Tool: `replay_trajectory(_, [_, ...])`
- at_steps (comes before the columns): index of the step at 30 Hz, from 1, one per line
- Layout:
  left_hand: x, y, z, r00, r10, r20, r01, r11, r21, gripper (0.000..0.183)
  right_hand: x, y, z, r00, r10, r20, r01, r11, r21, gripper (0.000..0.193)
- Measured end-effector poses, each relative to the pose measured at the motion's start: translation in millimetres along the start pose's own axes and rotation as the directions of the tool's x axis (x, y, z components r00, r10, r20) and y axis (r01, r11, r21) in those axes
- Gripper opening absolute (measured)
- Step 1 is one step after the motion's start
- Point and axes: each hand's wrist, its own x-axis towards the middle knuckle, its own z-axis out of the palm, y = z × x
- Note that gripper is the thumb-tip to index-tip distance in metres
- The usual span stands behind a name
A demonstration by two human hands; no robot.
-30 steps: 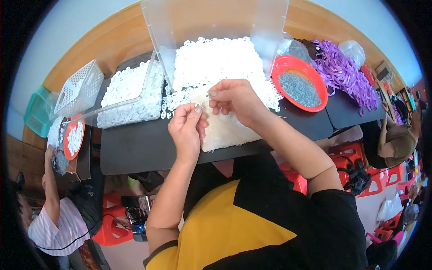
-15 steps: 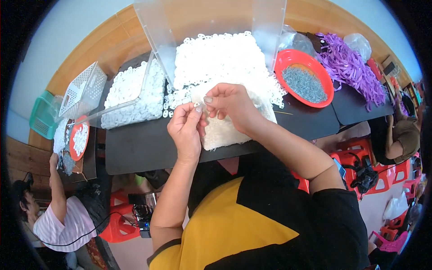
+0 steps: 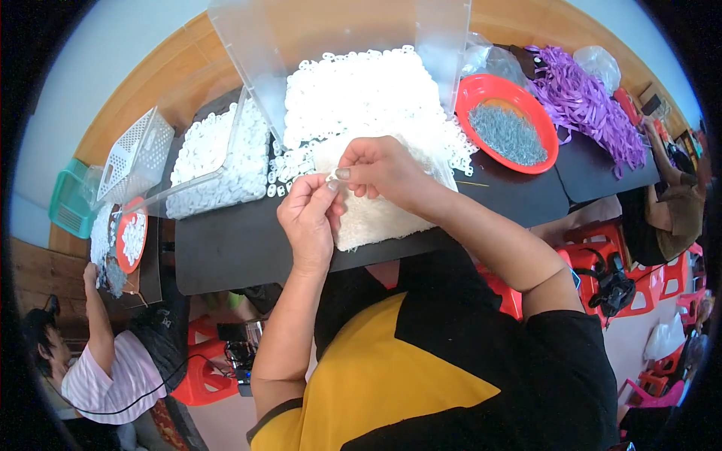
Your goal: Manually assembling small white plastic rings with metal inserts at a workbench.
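Both my hands meet over a cream fluffy cloth [image 3: 383, 223] on the dark table. My left hand [image 3: 307, 218] pinches a small white plastic piece [image 3: 332, 177] between thumb and fingers. From the right, my right hand [image 3: 383, 174] brings pinched fingertips against that same piece; whether something tiny sits between them is hidden. Behind the cloth, a heap of small white plastic pieces with holes [image 3: 361, 94] fills a clear tipped bin [image 3: 248, 68], and loose ones spill round the cloth. A red bowl [image 3: 553, 143] of small clear-grey parts stands right of the heap.
Left of the heap is another clear bin of white pieces [image 3: 214, 161], beside a white perforated basket [image 3: 143, 154] and a green basket [image 3: 69, 203]. Purple ribbons [image 3: 590, 105] pile up at right. Co-workers sit left and right; red stools [image 3: 207, 376] stand below.
My right hand's fingertips have come down and left onto the white piece, closing the small gap to my left hand. The view has shifted slightly.
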Motion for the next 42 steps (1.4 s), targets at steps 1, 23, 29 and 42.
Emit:
replay_trajectory(1, [-1, -1, 0, 1.000, 0.006, 0.006, -0.006, 1.000, 0.008, 0.008, 0, 2, 1, 1.000, -0.008, 0.018, 0.008, 1.000, 0.017, 0.009])
replay_trajectory(23, [-1, -4, 1, 0.979, 0.119, 0.163, -0.118, 0.993, -0.010, 0.029, 1, 6, -19, 0.978, 0.111, 0.175, -0.152, 0.959, 0.240, 0.019])
replay_trajectory(29, [-3, -4, 0, 0.972, 0.184, 0.146, -0.192, 0.980, 0.047, 0.028, 0, 6, -22, 0.966, 0.127, 0.224, -0.181, 0.953, 0.244, 0.020])
replay_trajectory(42, [-7, -5, -4, 0.891, 0.386, 0.239, -0.435, 0.876, 0.210, 0.024, -9, 2, -19, 0.931, 0.130, 0.341, -0.231, 0.932, 0.278, 0.014])
